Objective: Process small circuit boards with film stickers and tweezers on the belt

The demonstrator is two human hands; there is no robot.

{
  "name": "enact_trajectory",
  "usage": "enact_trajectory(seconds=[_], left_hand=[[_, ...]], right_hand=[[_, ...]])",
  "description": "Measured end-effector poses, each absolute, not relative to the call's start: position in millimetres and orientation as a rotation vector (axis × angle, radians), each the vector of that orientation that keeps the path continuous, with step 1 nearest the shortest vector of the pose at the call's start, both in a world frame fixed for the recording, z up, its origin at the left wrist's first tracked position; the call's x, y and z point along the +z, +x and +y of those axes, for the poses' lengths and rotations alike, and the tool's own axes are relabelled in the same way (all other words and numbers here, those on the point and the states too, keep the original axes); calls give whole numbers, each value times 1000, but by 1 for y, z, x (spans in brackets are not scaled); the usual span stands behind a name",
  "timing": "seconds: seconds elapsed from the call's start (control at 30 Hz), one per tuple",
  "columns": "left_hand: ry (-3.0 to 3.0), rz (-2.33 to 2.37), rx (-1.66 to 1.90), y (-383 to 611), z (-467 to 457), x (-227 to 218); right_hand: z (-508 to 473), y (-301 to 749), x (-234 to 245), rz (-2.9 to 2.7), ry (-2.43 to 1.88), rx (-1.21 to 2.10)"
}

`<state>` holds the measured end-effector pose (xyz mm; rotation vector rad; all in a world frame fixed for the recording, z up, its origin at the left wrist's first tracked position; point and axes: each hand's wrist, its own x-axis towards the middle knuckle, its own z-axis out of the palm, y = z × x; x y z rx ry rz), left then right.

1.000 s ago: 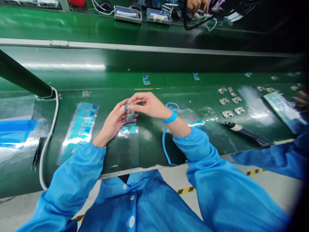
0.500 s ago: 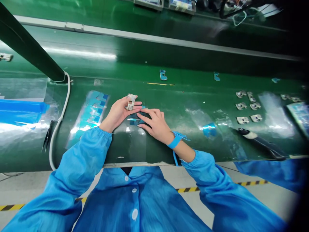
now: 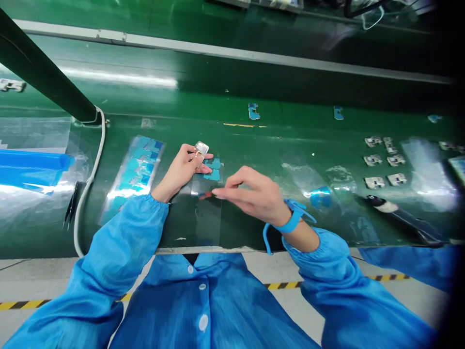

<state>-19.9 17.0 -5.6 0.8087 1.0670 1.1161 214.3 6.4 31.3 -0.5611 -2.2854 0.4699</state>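
My left hand [image 3: 181, 169] is closed on a small silvery metal part [image 3: 201, 149], held just above the green bench. My right hand [image 3: 252, 194], with a blue wrist strap [image 3: 288, 223], hovers to the right and pinches a small dark sticker piece [image 3: 205, 195] between thumb and forefinger. Under both hands lies a clear film strip [image 3: 203, 213] with a few blue stickers [image 3: 213, 169] at its far end.
A second sheet of blue stickers [image 3: 134, 167] lies to the left, beside a white cable [image 3: 89, 184] and black tweezers [image 3: 70, 211]. Several metal parts [image 3: 379, 160] and a black-and-white tool [image 3: 394, 211] lie at right. Another person's blue sleeve [image 3: 407, 266] reaches in at lower right.
My right hand left the metal part, pressed down on the film strip, then lifted toward me pinching a small piece. My left hand kept the part and tilted it.
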Motion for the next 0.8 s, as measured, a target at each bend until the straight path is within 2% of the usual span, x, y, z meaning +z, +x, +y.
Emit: enact_trajectory(seconds=[0.13,0.23,0.33,0.47,0.57,0.7,0.8], left_hand=[[1018,1161,1165,-25,17,0],[936,1098,1216,-29,18,5],[777,981,1190,-28,18,9],[711,943,1115,-22,14,13],[870,973,1086,-16,10,14],[1058,1080,1173,-8,5,12],[1105,1158,1231,-6,5,11]], right_hand=[[25,203,27,-1737,-856,912],[37,200,9,-1440,-999,1271],[41,202,-5,-1280,-1040,1459],[39,204,-3,-1215,-1021,1502],[37,203,4,-1272,-1026,1495],[31,200,6,-1386,-1033,1500],[28,201,3,-1461,-1034,1385]])
